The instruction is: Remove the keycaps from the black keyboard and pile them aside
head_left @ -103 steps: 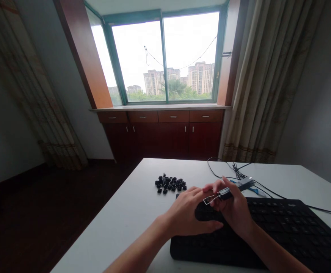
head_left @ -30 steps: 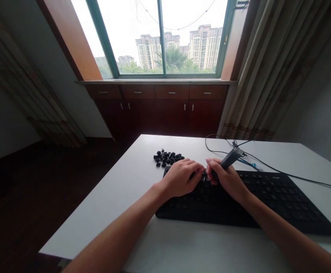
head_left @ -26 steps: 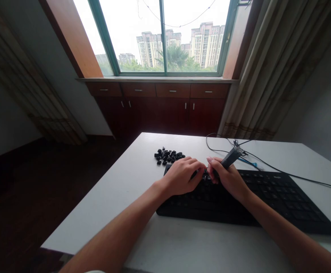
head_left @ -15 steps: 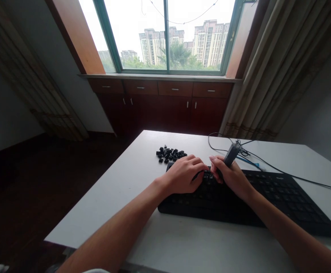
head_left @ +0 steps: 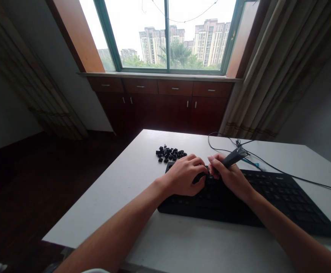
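Near the desk's far left corner, the right hand grips a keycap puller over the keyboard's left end; the left hand rests curled there, beside loose keycaps.

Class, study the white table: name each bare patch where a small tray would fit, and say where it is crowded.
Bare patches on the white table: left of the keyboard below the loose keycaps; the front strip before the keyboard; the far right corner beyond the cable. Crowded: where the left hand and right hand, gripping a keycap puller, meet.
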Tool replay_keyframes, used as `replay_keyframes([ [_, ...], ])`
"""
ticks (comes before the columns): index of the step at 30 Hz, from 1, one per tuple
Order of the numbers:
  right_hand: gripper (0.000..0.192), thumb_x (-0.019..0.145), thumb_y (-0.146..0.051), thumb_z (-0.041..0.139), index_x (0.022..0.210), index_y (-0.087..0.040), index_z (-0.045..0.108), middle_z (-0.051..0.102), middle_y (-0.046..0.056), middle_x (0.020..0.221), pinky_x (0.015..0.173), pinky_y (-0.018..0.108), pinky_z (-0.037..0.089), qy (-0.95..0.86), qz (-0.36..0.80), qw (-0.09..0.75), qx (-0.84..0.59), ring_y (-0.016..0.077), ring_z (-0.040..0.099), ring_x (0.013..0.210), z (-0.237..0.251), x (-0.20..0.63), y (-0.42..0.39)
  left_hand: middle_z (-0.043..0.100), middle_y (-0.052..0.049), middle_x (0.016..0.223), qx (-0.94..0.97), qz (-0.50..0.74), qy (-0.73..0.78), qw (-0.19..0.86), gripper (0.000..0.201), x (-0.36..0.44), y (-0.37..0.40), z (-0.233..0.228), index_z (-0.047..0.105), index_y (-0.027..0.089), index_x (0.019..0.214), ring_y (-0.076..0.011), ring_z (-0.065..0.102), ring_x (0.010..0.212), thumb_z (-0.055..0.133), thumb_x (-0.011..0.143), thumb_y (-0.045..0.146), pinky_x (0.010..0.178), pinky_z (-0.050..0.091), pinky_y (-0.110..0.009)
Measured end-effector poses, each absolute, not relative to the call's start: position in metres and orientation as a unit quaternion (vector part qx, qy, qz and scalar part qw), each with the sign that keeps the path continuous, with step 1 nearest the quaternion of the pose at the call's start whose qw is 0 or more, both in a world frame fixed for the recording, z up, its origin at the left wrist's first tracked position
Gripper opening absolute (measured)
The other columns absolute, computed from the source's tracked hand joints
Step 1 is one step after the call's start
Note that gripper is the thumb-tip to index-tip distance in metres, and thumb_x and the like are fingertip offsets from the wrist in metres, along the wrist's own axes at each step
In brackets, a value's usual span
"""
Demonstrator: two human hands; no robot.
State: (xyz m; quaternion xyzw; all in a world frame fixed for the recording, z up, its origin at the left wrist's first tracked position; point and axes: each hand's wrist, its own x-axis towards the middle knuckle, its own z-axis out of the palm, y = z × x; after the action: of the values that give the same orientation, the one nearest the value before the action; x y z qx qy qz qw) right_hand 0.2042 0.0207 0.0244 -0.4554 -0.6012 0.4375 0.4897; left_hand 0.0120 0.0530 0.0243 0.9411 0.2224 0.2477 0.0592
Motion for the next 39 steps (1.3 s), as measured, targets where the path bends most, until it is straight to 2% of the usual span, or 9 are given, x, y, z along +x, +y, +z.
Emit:
replay_keyframes([
  [5, 0.041, 0.093, -0.052, 0.062, 0.067, -0.020, 0.053, 0.053, -0.003, 0.058, 0.053, 0.026, 0.039, -0.590, 0.448, 0.481, -0.468, 0.0116, 0.045, 0.052, 0.025, 0.203, 0.018, 0.068, -0.007, 0.104, 0.935, 0.256, 0.239, 0.050, 0.018, 0.013, 0.054, 0.023, 0.070, 0.020, 0.097, -0.0233, 0.060, 0.097, 0.053, 0.091, 0.023, 0.086, 0.054, -0.037],
  [10, 0.043, 0.092, -0.053, 0.061, 0.066, -0.021, 0.051, 0.052, -0.004, 0.057, 0.050, 0.026, 0.038, -0.584, 0.459, 0.469, -0.479, 0.0110, 0.044, 0.049, 0.030, 0.203, 0.023, 0.068, -0.006, 0.102, 0.936, 0.257, 0.237, 0.048, 0.018, 0.013, 0.055, 0.022, 0.070, 0.019, 0.097, -0.0227, 0.060, 0.095, 0.054, 0.089, 0.023, 0.084, 0.054, -0.036],
  [18, 0.042, 0.093, -0.045, 0.058, 0.061, -0.019, 0.053, 0.052, -0.002, 0.053, 0.043, 0.022, 0.038, -0.657, 0.469, 0.318, -0.497, 0.0105, 0.048, 0.045, 0.045, 0.198, 0.055, 0.068, -0.006, 0.106, 0.927, 0.286, 0.240, 0.048, 0.017, 0.014, 0.057, 0.018, 0.068, 0.020, 0.097, -0.0230, 0.060, 0.095, 0.056, 0.086, 0.020, 0.087, 0.054, -0.037],
  [26, 0.046, 0.096, -0.047, 0.054, 0.060, -0.019, 0.056, 0.058, 0.000, 0.052, 0.042, 0.024, 0.045, -0.616, 0.417, 0.414, -0.525, 0.0133, 0.055, 0.043, 0.027, 0.199, 0.038, 0.068, -0.005, 0.101, 0.916, 0.280, 0.280, 0.065, 0.013, 0.016, 0.056, 0.017, 0.066, 0.020, 0.095, -0.0225, 0.060, 0.093, 0.055, 0.088, 0.021, 0.085, 0.053, -0.036],
  [30, 0.047, 0.098, -0.043, 0.053, 0.057, -0.020, 0.053, 0.053, -0.002, 0.049, 0.046, 0.024, 0.042, -0.628, 0.376, 0.472, -0.491, 0.0117, 0.051, 0.044, 0.023, 0.196, 0.031, 0.068, -0.005, 0.102, 0.917, 0.276, 0.279, 0.072, 0.012, 0.016, 0.056, 0.018, 0.065, 0.021, 0.095, -0.0225, 0.060, 0.093, 0.056, 0.087, 0.019, 0.086, 0.053, -0.037],
  [33, 0.045, 0.099, -0.040, 0.053, 0.058, -0.019, 0.052, 0.050, -0.003, 0.050, 0.051, 0.024, 0.041, -0.658, 0.391, 0.471, -0.437, 0.0103, 0.047, 0.046, 0.023, 0.196, 0.033, 0.067, -0.005, 0.100, 0.917, 0.272, 0.284, 0.072, 0.012, 0.016, 0.056, 0.018, 0.066, 0.021, 0.093, -0.0232, 0.059, 0.093, 0.057, 0.086, 0.019, 0.084, 0.053, -0.037],
  [39, 0.044, 0.100, -0.042, 0.051, 0.062, -0.020, 0.050, 0.052, -0.004, 0.051, 0.046, 0.024, 0.036, -0.639, 0.422, 0.472, -0.436, 0.0101, 0.045, 0.044, 0.021, 0.199, 0.037, 0.068, -0.005, 0.101, 0.917, 0.268, 0.288, 0.072, 0.014, 0.016, 0.055, 0.018, 0.068, 0.021, 0.093, -0.0236, 0.059, 0.093, 0.059, 0.084, 0.019, 0.084, 0.053, -0.037],
])
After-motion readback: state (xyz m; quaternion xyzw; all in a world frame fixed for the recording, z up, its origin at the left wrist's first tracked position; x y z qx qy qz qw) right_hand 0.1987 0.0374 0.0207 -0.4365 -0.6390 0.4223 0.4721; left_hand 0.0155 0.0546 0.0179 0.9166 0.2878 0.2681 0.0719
